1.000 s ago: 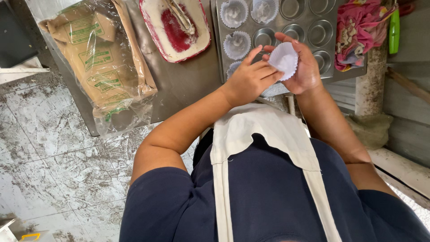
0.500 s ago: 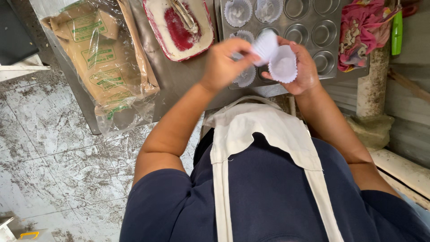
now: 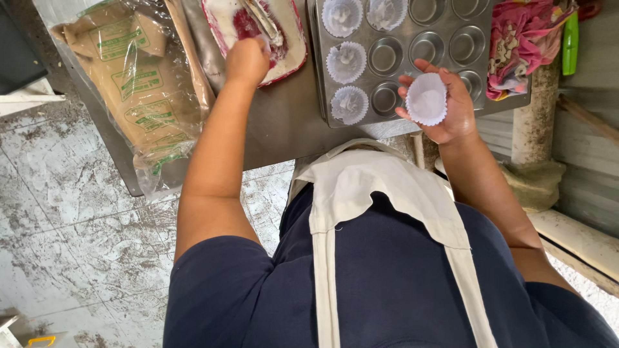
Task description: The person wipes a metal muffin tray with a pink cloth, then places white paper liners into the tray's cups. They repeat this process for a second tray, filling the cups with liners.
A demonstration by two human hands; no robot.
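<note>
While the right hand (image 3: 445, 106) cradles a white paper liner (image 3: 426, 98) just beside the muffin tray (image 3: 412, 55), the left hand (image 3: 247, 61), clenched, reaches into the red-rimmed dish (image 3: 284, 58) left of that tray.

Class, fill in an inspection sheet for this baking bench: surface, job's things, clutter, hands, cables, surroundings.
Surface: grey metal table, smeared.
Job's things: muffin tin with four paper liners seated, other visible cups bare; one white paper liner; red-rimmed bowl of pale batter.
Clutter: bagged brown paper packets; pink patterned cloth; green object, kind unclear.
Hands: left hand reaches to the bowl's edge, grip unclear; right hand cups the liner, palm up.
Cables: nothing seen.
Surroundings: stained floor; post beside the table.
</note>
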